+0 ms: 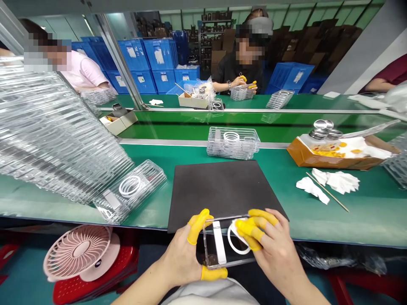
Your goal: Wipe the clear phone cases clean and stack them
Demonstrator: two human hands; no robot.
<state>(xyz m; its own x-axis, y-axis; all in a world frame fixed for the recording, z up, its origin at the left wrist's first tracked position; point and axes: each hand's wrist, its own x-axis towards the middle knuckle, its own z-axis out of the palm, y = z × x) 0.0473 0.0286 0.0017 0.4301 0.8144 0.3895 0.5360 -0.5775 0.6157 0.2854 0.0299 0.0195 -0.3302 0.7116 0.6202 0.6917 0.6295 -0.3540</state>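
Observation:
My left hand (186, 254), with yellow finger cots, grips the left edge of a clear phone case (219, 245) that carries a white ring and a white strip. My right hand (270, 245), also in yellow cots, pinches a small white cloth (235, 226) against the case near the ring. The case is held just below the near edge of a black mat (222, 186) on the green table (349, 220).
A long leaning stack of clear cases (54, 140) lies at left, another pile (233, 142) beyond the mat. A cardboard box with metal discs (337, 148), white cloths (330, 182) and a thin stick (327, 192) are at right. A pink fan (79, 250) sits lower left. Other people work across the belt.

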